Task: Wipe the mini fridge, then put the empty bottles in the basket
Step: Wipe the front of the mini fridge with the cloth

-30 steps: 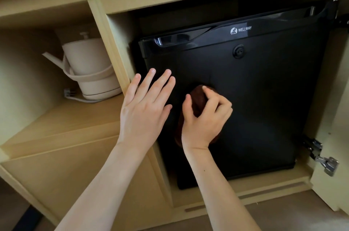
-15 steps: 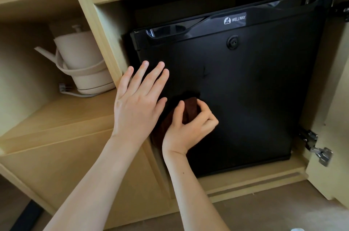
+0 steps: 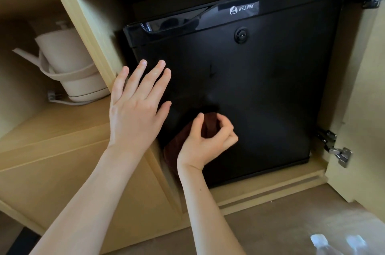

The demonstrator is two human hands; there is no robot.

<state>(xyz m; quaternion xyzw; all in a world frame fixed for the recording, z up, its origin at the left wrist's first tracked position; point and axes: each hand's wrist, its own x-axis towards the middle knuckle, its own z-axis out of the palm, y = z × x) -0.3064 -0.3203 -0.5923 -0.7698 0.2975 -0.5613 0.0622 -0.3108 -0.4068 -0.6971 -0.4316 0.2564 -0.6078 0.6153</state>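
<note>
Wiping step: R hand fingers curled round cloth, low left on fridge; L hand flat, fingers straight, empty. Next prob. sweep right.

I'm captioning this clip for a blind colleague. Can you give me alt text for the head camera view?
A person's right hand holds a brown cloth against the lower left of a closed black mini fridge set in a wooden cabinet, while the left hand is spread open by the door's left edge. A cream kettle sits on the shelf to the left.
</note>
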